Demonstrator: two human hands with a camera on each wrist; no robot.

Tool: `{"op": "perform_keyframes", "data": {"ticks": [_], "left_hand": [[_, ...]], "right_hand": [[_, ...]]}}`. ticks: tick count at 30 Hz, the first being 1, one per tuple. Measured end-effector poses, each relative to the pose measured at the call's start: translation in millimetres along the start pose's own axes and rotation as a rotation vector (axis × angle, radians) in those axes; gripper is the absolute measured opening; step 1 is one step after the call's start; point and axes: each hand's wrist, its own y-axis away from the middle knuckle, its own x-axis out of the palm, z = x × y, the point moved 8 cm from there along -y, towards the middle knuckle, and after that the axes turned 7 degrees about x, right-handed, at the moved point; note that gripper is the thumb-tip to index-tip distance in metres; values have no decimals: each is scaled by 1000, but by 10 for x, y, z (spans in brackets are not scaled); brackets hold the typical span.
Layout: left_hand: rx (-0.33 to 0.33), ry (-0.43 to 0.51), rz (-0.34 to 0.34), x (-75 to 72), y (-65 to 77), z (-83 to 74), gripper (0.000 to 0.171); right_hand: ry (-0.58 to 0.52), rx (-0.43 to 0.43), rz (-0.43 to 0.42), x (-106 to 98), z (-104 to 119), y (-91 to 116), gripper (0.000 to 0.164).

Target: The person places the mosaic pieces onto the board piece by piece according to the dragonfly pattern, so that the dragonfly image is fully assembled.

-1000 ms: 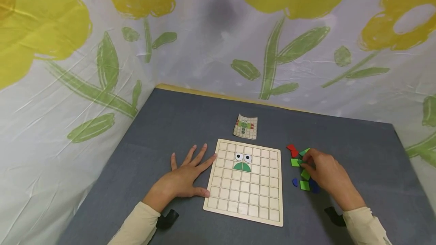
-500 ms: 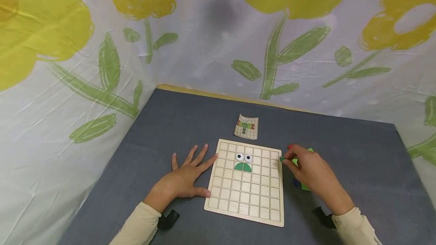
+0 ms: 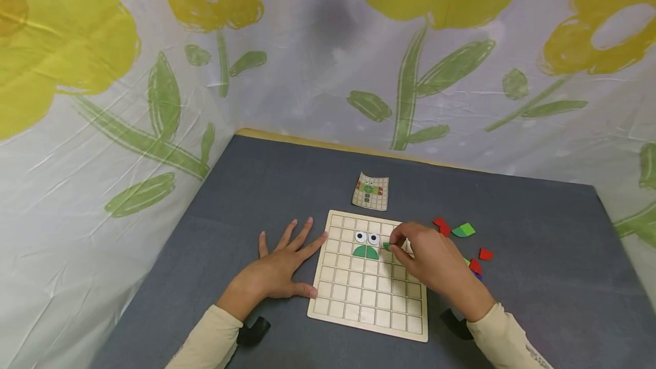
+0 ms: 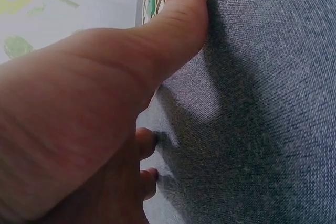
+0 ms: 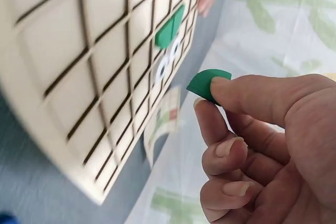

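Note:
A wooden grid board [image 3: 353, 300] lies on the grey table. Two round eye pieces [image 3: 367, 237] sit in its upper squares, and right below them two dark green quarter-circle pieces [image 3: 365, 251] form a half circle. My right hand [image 3: 430, 255] is over the board's upper right part. Its thumb and forefinger pinch another dark green quarter-circle piece [image 5: 208, 83], curved edge up in the right wrist view. My left hand [image 3: 279, 266] is spread flat at the board's left edge, with the thumb [image 4: 181, 11] and one fingertip on the rim.
Behind the board lies a small pattern card [image 3: 370, 191] with a printed figure. Loose pieces lie right of the board: red ones [image 3: 486, 254], a light green one beside a dark green one [image 3: 463, 230], and others partly hidden by the right hand. A flowered cloth [image 3: 318, 73] hangs behind the table.
My right hand has picked up a dark green quarter-circle piece from the loose pieces and carried it left over the board. The left hand stays at the board's edge.

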Motion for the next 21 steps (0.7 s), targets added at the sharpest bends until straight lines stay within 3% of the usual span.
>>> {"op": "perform_keyframes", "data": {"ticks": [9, 21], "left_hand": [[10, 4, 5, 0, 8, -13, 113], [0, -10, -2, -22, 8, -20, 112]], "right_hand": [[-59, -53, 69, 211, 277, -54, 14], [-160, -86, 158, 463, 397, -60, 14]]}}
